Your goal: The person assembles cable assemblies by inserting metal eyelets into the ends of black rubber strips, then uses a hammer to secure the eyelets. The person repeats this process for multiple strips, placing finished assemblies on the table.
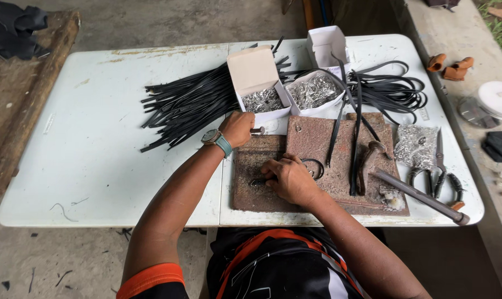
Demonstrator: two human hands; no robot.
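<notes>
Left hand [237, 128] fisted around a metal punch [257, 131], right hand [287, 178] pressing a black strap [313, 166] just beside it.

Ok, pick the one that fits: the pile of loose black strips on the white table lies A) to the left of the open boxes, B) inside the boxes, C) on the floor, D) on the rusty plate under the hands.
A: the pile of black strips fans out over the white table, left of the open boxes of small metal parts.

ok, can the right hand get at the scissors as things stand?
Probably yes. The right hand rests on the rusty plate; the scissors lie uncovered to its right, with only the metal rod lying low between them.
</notes>
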